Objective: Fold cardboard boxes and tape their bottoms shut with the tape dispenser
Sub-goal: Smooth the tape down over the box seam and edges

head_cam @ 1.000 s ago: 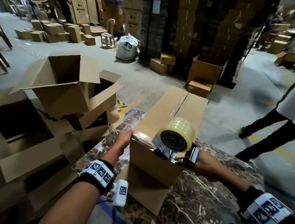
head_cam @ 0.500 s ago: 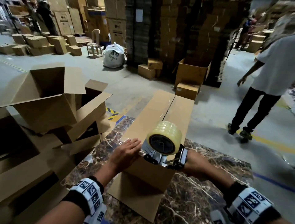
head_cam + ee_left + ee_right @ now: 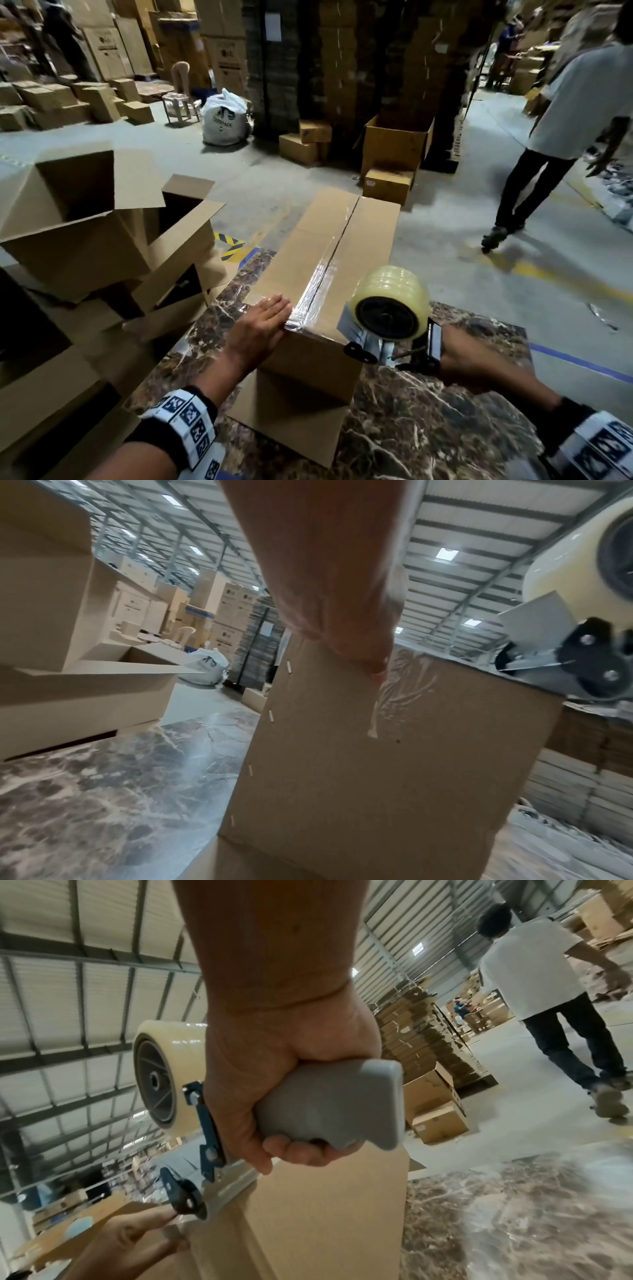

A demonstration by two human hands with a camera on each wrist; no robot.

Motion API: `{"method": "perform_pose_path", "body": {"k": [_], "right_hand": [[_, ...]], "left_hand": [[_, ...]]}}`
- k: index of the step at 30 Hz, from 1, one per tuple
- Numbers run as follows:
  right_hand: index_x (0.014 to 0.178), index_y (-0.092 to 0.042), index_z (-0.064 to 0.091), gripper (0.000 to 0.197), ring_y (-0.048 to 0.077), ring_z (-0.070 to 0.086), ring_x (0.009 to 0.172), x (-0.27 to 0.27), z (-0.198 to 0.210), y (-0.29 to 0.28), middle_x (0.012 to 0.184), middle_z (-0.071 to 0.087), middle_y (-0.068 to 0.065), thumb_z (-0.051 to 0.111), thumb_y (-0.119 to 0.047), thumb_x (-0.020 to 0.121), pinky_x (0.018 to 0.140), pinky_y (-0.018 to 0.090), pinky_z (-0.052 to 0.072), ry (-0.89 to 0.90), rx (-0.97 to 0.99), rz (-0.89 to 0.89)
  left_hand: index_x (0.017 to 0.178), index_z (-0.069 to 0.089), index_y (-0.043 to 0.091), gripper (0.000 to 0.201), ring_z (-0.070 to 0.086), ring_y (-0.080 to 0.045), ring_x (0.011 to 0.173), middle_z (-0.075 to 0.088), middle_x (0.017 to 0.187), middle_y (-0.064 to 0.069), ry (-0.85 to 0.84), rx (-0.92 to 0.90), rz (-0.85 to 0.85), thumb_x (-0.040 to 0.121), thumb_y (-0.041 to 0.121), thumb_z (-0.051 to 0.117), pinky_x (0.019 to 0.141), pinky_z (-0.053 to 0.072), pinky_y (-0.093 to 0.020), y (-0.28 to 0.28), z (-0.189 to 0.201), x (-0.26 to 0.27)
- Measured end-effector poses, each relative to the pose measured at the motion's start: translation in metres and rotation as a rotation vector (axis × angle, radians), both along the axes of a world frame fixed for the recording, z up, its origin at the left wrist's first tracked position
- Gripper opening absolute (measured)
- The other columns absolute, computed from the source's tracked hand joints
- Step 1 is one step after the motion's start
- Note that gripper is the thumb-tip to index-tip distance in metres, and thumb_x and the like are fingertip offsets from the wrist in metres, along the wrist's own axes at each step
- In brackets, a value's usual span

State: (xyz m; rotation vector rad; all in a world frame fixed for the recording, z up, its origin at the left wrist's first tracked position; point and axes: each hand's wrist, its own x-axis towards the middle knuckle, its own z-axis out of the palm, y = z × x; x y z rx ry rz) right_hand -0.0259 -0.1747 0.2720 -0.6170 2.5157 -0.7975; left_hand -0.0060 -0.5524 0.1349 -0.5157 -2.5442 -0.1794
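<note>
A long cardboard box lies on the marble table, its closed flaps facing up. Clear tape runs along the centre seam and down over the near face. My left hand lies flat on the near left top edge, straight fingers pressing beside the tape end. My right hand grips the grey handle of the tape dispenser. The dispenser, carrying a fat clear roll, sits at the box's near right corner, off the seam.
Open, folded boxes are piled against the table's left side. A person in a white shirt walks away on the floor at right. Tall cardboard stacks, small boxes and a white sack stand at the back.
My left hand slid from the box's left edge onto the top and flattened beside the tape end. The dispenser moved right, off the seam. The person at right walked farther away.
</note>
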Motion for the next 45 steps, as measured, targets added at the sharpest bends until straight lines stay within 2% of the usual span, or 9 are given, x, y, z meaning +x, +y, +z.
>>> {"method": "perform_pose_path", "body": {"k": [7,13,15,28,32,37,39,42,45], "right_hand": [[0.084,-0.046,0.054,0.029,0.003,0.051,0.044,0.004,-0.004,0.008,0.066,0.066,-0.004,0.081,-0.039,0.078,0.044,0.023,0.044,0.009,-0.022,-0.039],[0.078,-0.039,0.046,0.031,-0.006,0.053,0.048,0.011,0.000,0.006,0.061,0.058,-0.034,0.076,-0.036,0.083,0.046,0.012,0.037,0.082,0.046,0.014],[0.083,-0.038,0.048,0.027,-0.009,0.054,0.053,0.011,-0.003,0.005,0.068,0.062,-0.026,0.075,-0.040,0.084,0.049,0.010,0.039,0.099,0.044,0.026],[0.104,-0.030,0.066,0.063,0.006,0.053,0.076,0.016,-0.044,0.067,0.091,0.060,-0.014,0.054,-0.082,0.069,0.064,0.018,0.040,0.185,0.259,0.038],[0.120,-0.033,0.062,0.051,0.016,0.062,0.091,0.026,-0.059,0.028,0.107,0.068,-0.009,0.063,-0.065,0.080,0.075,0.029,0.050,0.132,0.144,-0.013],[0.113,-0.041,0.058,0.035,0.000,0.052,0.050,0.044,-0.070,0.032,0.068,0.069,-0.016,0.075,-0.029,0.085,0.048,0.022,0.042,-0.141,-0.242,-0.214],[0.104,-0.032,0.057,0.034,-0.002,0.054,0.055,0.048,-0.075,0.032,0.068,0.068,-0.013,0.071,-0.006,0.085,0.053,0.017,0.044,-0.270,-0.296,-0.268],[0.099,-0.005,0.057,0.024,0.023,0.055,0.064,0.051,-0.094,0.043,0.078,0.061,0.016,0.069,0.004,0.080,0.061,0.036,0.049,-0.470,-0.318,-0.394],[0.094,0.000,0.058,0.022,0.019,0.055,0.060,0.059,-0.115,0.053,0.069,0.061,0.010,0.068,0.005,0.075,0.057,0.034,0.048,-0.520,-0.319,-0.450]], "left_hand": [[0.127,0.063,0.005,0.043,0.056,-0.028,0.127,0.060,0.135,-0.012,0.004,-0.090,-0.162,0.092,0.030,0.058,0.105,0.048,-0.042,0.074,0.001,-0.002],[0.125,0.067,0.011,0.043,0.057,-0.023,0.126,0.061,0.135,-0.007,0.018,0.015,-0.166,0.100,0.038,0.045,0.106,0.046,-0.038,0.094,-0.007,-0.005],[0.122,0.069,0.011,0.046,0.059,-0.022,0.124,0.063,0.132,-0.007,0.039,0.037,-0.173,0.102,0.040,0.039,0.103,0.048,-0.037,0.088,-0.006,-0.005],[0.117,0.072,0.011,0.046,0.063,-0.024,0.119,0.067,0.126,-0.006,0.021,0.116,-0.201,0.077,0.018,0.052,0.099,0.051,-0.041,0.091,-0.011,-0.008],[0.119,0.071,0.011,0.039,0.061,-0.024,0.120,0.066,0.127,-0.008,0.001,0.110,-0.156,0.088,0.027,0.055,0.100,0.051,-0.040,0.085,-0.006,-0.007],[0.123,0.068,0.008,0.042,0.059,-0.027,0.123,0.064,0.129,-0.010,-0.053,0.132,-0.141,0.084,0.023,0.061,0.103,0.048,-0.046,0.090,0.002,0.000],[0.124,0.067,0.007,0.051,0.058,-0.027,0.124,0.063,0.130,-0.010,-0.074,0.154,-0.142,0.074,0.010,0.073,0.101,0.049,-0.049,0.089,0.001,0.001],[0.125,0.066,0.007,0.066,0.058,-0.027,0.124,0.063,0.131,-0.010,-0.097,0.183,-0.144,0.061,-0.003,0.083,0.101,0.049,-0.050,0.089,0.000,0.001],[0.125,0.066,0.008,0.070,0.058,-0.026,0.124,0.064,0.130,-0.010,-0.108,0.183,-0.142,0.059,-0.003,0.086,0.101,0.050,-0.049,0.090,0.002,0.001]]}}
